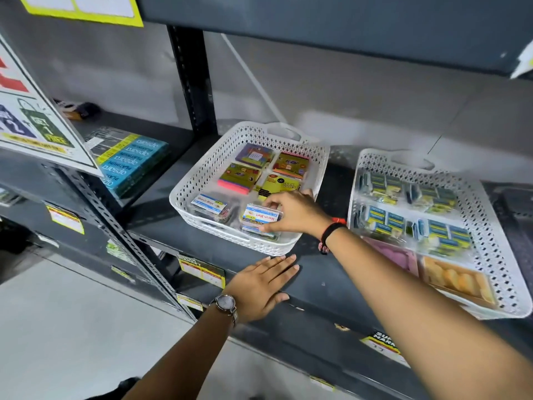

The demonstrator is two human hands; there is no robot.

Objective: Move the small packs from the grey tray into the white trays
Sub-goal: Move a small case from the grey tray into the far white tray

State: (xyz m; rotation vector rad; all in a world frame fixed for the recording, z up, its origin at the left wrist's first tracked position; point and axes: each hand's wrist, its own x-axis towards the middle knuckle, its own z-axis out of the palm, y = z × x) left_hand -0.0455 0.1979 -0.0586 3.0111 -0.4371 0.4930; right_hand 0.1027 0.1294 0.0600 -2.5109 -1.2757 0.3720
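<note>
Right hand reaches into the left white tray, and its thumb and fingers are closed on a small clear pack with a white and blue label, which lies in the near corner of this tray on top of a similar one. Just to the left of this hand lies another labelled pack. Beyond the fingers are four sticky-note blocks. To the right of the wrist stands the second white tray, full of small packs. Left hand lies flat and open on the dark shelf, holding nothing, just in front of the left tray.
</note>
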